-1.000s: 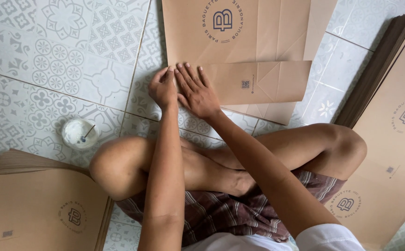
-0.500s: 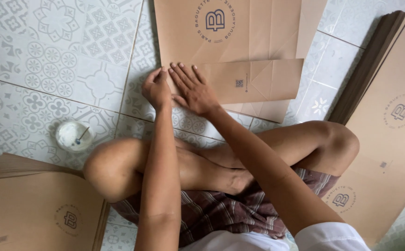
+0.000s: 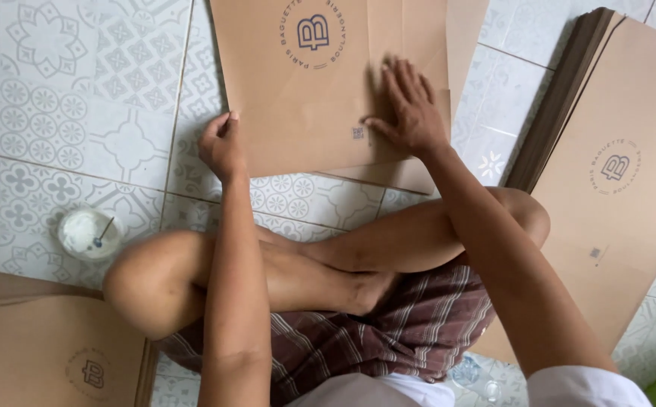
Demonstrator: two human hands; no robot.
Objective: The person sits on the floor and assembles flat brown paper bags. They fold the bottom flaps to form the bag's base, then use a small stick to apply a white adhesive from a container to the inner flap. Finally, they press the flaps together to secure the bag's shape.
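Note:
A flat brown paper bag (image 3: 298,98) with a round printed emblem lies on the patterned tiled floor in front of my crossed legs. My left hand (image 3: 222,145) rests with curled fingers on the bag's lower left edge. Flat on the bag's folded right part lies my right hand (image 3: 411,105), fingers spread, pressing the fold down. Another brown sheet (image 3: 418,177) pokes out beneath the bag at its lower right.
A thick stack of the same brown bags (image 3: 614,188) lies at the right. Another pile of bags (image 3: 34,354) sits at the lower left. A small white cup of paste with a stick (image 3: 87,232) stands on the tiles left of my knee.
My right hand has slid from beside the left hand rightward along the bag's folded bottom. The left hand stays at the lower left edge. The view has shifted closer.

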